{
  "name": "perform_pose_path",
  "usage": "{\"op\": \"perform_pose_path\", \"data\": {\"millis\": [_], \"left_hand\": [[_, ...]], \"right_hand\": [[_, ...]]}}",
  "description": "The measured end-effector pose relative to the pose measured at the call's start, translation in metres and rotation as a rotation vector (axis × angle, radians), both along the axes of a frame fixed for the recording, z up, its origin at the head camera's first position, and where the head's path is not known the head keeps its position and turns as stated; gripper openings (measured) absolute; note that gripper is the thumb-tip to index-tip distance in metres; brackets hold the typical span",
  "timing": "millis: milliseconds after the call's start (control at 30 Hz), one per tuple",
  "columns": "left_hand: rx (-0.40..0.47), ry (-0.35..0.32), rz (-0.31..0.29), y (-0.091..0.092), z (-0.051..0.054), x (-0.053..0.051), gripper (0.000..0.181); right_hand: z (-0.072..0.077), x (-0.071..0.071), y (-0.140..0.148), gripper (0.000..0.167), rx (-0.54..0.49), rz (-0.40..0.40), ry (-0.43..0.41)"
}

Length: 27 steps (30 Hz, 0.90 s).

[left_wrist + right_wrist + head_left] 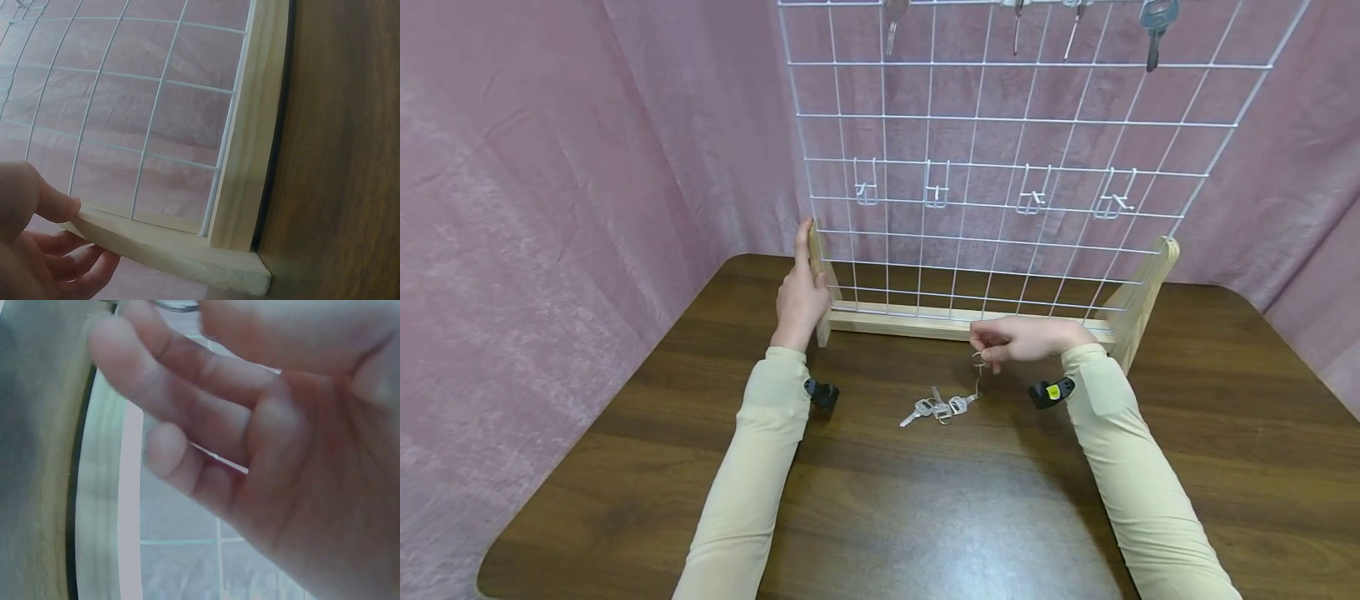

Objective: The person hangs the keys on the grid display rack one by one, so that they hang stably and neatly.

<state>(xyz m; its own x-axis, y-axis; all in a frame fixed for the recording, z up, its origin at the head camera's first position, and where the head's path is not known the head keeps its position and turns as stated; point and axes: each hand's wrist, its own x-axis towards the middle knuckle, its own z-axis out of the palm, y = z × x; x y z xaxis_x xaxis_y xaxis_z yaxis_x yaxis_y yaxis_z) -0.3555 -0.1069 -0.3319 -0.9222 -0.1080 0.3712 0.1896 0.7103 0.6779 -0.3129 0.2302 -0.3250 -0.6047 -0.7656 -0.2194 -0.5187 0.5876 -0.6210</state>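
Observation:
In the head view my right hand (1015,340) pinches a key ring (977,360) between thumb and fingertips, just above the table. A short chain (977,382) hangs from that ring to a key (958,405), part of a small pile of silver keys (922,408) on the tabletop. The right wrist view shows the right hand (250,419) with curled fingers and a sliver of the metal ring (178,308) at the top. My left hand (801,298) grips the wooden side piece (169,253) of the rack, thumb on one face and fingers on the other.
A white wire grid (955,242) stands upright in the wooden base (910,323). Several white hooks (936,196) hang along its lower part. Higher up hang several keys, including a blue-headed key (1157,25). A pink curtain (587,167) surrounds the brown table (880,508).

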Motion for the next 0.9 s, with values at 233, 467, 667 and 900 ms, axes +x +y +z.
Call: {"op": "perform_pose_path", "data": {"millis": [233, 467, 667, 900], "left_hand": [[-0.009, 0.012, 0.007, -0.001, 0.000, 0.000, 0.084], [-0.016, 0.005, 0.006, 0.000, 0.000, 0.001, 0.085], [-0.011, 0.007, 0.009, 0.000, 0.001, 0.001, 0.084], [-0.009, -0.003, 0.014, 0.002, 0.001, 0.001, 0.086]], "right_hand": [[0.005, -0.002, 0.000, 0.006, -0.146, -0.037, 0.081], [0.013, 0.004, -0.009, 0.005, -0.244, -0.108, 0.300], [0.025, 0.014, -0.018, 0.006, -0.335, -0.162, 0.431], [0.044, 0.019, -0.035, 0.004, -0.467, -0.268, 0.626]]}}
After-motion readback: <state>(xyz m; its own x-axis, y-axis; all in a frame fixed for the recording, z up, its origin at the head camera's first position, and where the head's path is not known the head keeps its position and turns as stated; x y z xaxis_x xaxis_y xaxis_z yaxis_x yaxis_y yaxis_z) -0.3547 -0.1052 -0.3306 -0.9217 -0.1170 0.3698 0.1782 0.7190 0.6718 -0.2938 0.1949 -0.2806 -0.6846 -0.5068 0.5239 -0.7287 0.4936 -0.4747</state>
